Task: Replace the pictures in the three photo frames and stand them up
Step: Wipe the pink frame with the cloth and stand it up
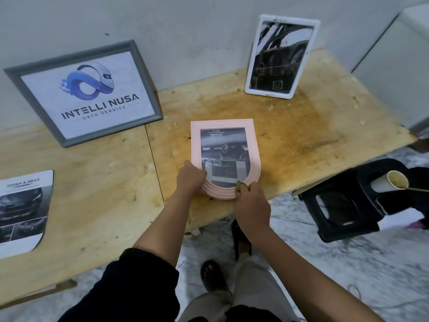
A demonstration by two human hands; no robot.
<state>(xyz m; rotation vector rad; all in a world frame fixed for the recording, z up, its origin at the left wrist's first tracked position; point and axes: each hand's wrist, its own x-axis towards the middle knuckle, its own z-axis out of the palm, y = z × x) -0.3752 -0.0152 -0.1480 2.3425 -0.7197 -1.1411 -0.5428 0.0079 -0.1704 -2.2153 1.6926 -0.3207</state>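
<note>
A pink photo frame (pixel 254 149) lies face up near the front edge of the wooden table (pixel 313 126), with a car picture upside down in it. My left hand (pixel 190 176) grips its near left corner. My right hand (pixel 251 205) pinches its near rounded edge. A grey frame (pixel 148 89) with a blue logo picture leans upright against the wall at the back left. At the back right stands a white frame (pixel 251 66) holding a dark car picture. A loose car picture (pixel 23 210) lies flat at the table's left edge.
A black plastic stool (pixel 343 205) stands on the marble floor to the right, with a paper cup (pixel 390 183) and stick on it. A grey wall runs behind the table. A light cabinet (pixel 399 66) stands at the far right. My feet are below the table's edge.
</note>
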